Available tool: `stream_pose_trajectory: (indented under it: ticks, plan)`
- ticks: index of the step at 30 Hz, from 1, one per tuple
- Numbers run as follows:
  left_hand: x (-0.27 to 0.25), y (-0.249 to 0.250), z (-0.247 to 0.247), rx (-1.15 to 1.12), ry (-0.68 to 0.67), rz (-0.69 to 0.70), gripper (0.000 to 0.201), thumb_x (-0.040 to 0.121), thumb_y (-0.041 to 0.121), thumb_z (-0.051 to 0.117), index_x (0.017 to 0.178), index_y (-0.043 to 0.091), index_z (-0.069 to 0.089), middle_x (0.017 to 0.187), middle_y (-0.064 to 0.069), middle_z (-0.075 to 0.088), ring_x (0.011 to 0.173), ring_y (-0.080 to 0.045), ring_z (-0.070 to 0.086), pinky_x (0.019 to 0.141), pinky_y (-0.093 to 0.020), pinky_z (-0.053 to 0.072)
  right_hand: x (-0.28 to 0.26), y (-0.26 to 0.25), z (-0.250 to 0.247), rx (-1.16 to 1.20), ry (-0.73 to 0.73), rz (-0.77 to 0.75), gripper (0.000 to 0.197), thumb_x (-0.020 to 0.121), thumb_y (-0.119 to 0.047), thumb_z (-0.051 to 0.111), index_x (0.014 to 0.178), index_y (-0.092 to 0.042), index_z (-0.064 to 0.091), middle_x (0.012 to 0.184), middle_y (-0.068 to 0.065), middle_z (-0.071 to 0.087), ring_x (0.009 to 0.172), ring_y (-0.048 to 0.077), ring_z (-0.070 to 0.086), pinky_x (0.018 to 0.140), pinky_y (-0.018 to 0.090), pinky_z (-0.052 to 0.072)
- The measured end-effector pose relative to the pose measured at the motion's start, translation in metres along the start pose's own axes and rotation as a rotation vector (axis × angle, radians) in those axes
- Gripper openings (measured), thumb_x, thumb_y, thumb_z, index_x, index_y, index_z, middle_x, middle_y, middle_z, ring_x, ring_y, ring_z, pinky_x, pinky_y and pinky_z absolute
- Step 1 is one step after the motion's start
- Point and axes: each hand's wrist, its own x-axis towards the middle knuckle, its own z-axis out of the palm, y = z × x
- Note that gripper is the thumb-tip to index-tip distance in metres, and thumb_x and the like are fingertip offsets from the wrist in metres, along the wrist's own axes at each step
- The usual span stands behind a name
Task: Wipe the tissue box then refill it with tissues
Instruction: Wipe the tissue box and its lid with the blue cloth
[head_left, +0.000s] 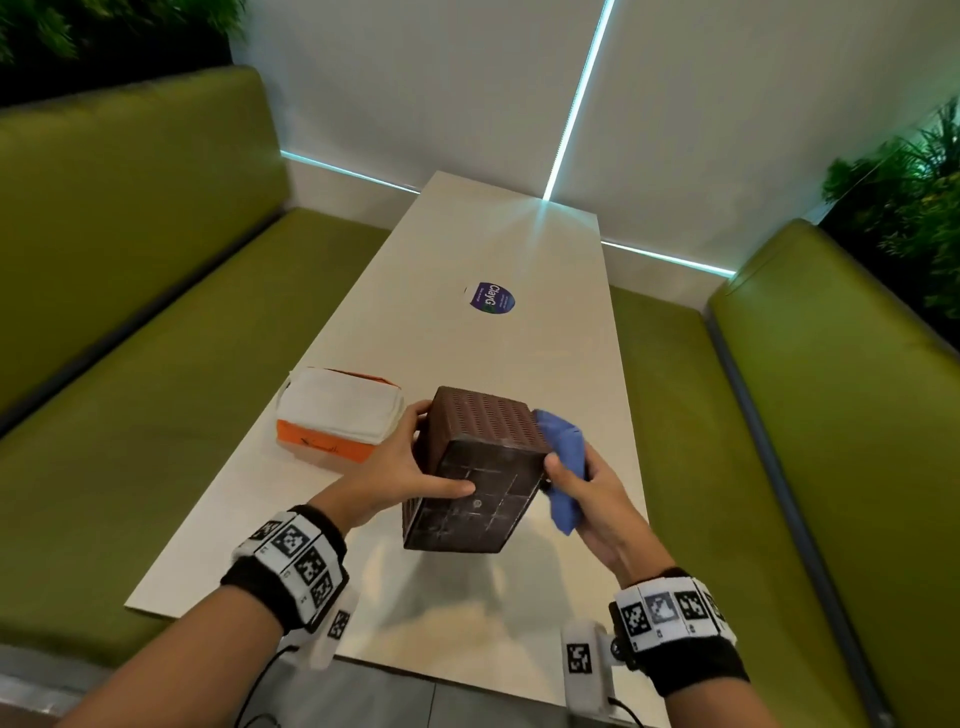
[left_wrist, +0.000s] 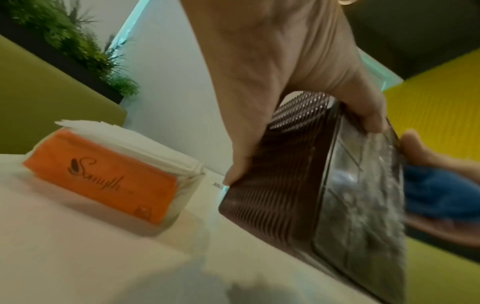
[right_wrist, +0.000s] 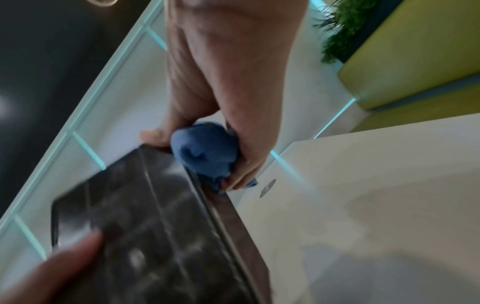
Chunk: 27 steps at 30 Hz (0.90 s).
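Note:
A dark brown perforated tissue box (head_left: 475, 467) is held tilted above the white table (head_left: 519, 249), its dusty flat base facing me. My left hand (head_left: 410, 467) grips its left side, thumb across the base and fingers behind. My right hand (head_left: 587, 493) holds a bunched blue cloth (head_left: 563, 457) against the box's right side. In the left wrist view the box (left_wrist: 298, 181) hangs under my left hand (left_wrist: 285, 82), with the blue cloth (left_wrist: 439, 189) behind it. The right wrist view shows my right hand (right_wrist: 228, 102) clutching the cloth (right_wrist: 205, 152) at the box's (right_wrist: 155, 226) edge.
An orange pack of white tissues (head_left: 337, 415) lies on the table left of the box, also seen from the left wrist (left_wrist: 109, 176). A round blue sticker (head_left: 491, 297) sits mid-table. Green benches (head_left: 156, 338) flank both sides; the wall is beyond.

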Motion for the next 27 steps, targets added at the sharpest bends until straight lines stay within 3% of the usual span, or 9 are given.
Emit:
stream_pose_trajectory:
  ticks: [4, 7, 9, 12, 14, 17, 22, 25, 27]
  plan:
    - [0.005, -0.021, 0.009, 0.078, 0.107, 0.037, 0.115, 0.048, 0.034, 0.096, 0.139, 0.036, 0.026, 0.131, 0.014, 0.048, 0.125, -0.009, 0.050, 0.105, -0.041, 0.047, 0.004, -0.011, -0.002, -0.109, 0.168, -0.166, 0.055, 0.088, -0.039, 0.062, 0.138, -0.021, 0.047, 0.087, -0.007, 0.069, 0.096, 0.021, 0.061, 0.100, 0.032, 0.049]
    - [0.009, -0.028, 0.017, 0.062, 0.127, 0.077, 0.114, 0.053, 0.012, 0.095, 0.141, 0.023, 0.025, 0.126, 0.017, 0.049, 0.116, 0.003, 0.054, 0.104, -0.037, 0.047, 0.005, -0.019, 0.034, -0.475, 0.269, -0.233, 0.034, 0.092, -0.034, 0.059, 0.120, -0.016, 0.053, 0.118, 0.008, 0.056, 0.104, 0.017, 0.057, 0.095, 0.021, 0.046]
    - [0.011, -0.028, 0.023, 0.046, 0.142, 0.114, 0.110, 0.056, 0.002, 0.093, 0.142, 0.016, 0.025, 0.123, 0.017, 0.049, 0.106, 0.012, 0.056, 0.098, -0.028, 0.050, 0.002, -0.016, 0.065, -0.685, 0.230, -0.314, 0.032, 0.095, -0.029, 0.056, 0.122, -0.013, 0.052, 0.131, 0.005, 0.042, 0.118, 0.016, 0.049, 0.100, 0.018, 0.040]
    - [0.015, -0.030, 0.028, 0.002, 0.177, 0.154, 0.102, 0.051, 0.021, 0.091, 0.135, 0.017, 0.032, 0.121, 0.015, 0.051, 0.102, 0.011, 0.057, 0.085, -0.012, 0.050, -0.002, 0.007, 0.093, -1.066, 0.054, -0.373, 0.049, 0.094, -0.044, 0.047, 0.136, -0.019, 0.043, 0.144, 0.004, 0.030, 0.137, 0.024, 0.028, 0.115, 0.036, 0.028]
    - [0.016, -0.033, 0.028, -0.044, 0.207, 0.145, 0.099, 0.048, 0.027, 0.086, 0.132, 0.016, 0.035, 0.123, 0.008, 0.053, 0.107, 0.003, 0.060, 0.086, -0.016, 0.052, 0.001, 0.016, 0.092, -1.295, -0.009, -0.415, 0.055, 0.094, -0.052, 0.041, 0.142, -0.027, 0.038, 0.151, 0.004, 0.024, 0.143, 0.027, 0.013, 0.119, 0.040, 0.017]
    - [0.015, -0.038, 0.021, 0.034, 0.209, 0.149, 0.111, 0.046, 0.012, 0.093, 0.139, 0.016, 0.031, 0.128, 0.003, 0.052, 0.117, -0.010, 0.057, 0.101, -0.037, 0.050, 0.019, 0.011, 0.069, -1.053, 0.089, -0.382, 0.056, 0.094, -0.048, 0.046, 0.141, -0.021, 0.036, 0.147, 0.003, 0.034, 0.137, 0.023, 0.032, 0.113, 0.038, 0.031]
    - [0.018, -0.036, 0.014, 0.106, 0.182, 0.115, 0.118, 0.043, 0.033, 0.095, 0.140, 0.026, 0.029, 0.132, 0.006, 0.051, 0.121, -0.014, 0.056, 0.103, -0.044, 0.049, 0.033, -0.002, 0.054, -0.833, 0.310, -0.181, 0.044, 0.094, -0.046, 0.051, 0.126, -0.016, 0.048, 0.117, 0.001, 0.052, 0.118, 0.024, 0.053, 0.083, 0.025, 0.044]
    - [0.020, -0.038, 0.011, 0.133, 0.219, 0.133, 0.113, 0.041, 0.036, 0.095, 0.135, 0.040, 0.033, 0.131, 0.006, 0.053, 0.120, -0.016, 0.057, 0.099, -0.048, 0.051, 0.018, 0.009, 0.080, -1.228, 0.102, -0.268, 0.056, 0.090, -0.061, 0.042, 0.140, -0.036, 0.042, 0.152, 0.006, 0.027, 0.145, 0.025, 0.014, 0.114, 0.040, 0.028]
    - [0.019, -0.040, 0.011, 0.124, 0.223, 0.151, 0.106, 0.043, 0.028, 0.093, 0.129, 0.045, 0.035, 0.131, 0.007, 0.054, 0.119, -0.015, 0.058, 0.098, -0.047, 0.052, 0.012, 0.016, 0.088, -1.307, -0.011, -0.322, 0.054, 0.091, -0.060, 0.040, 0.142, -0.042, 0.037, 0.158, 0.001, 0.016, 0.148, 0.021, 0.002, 0.118, 0.040, 0.015]
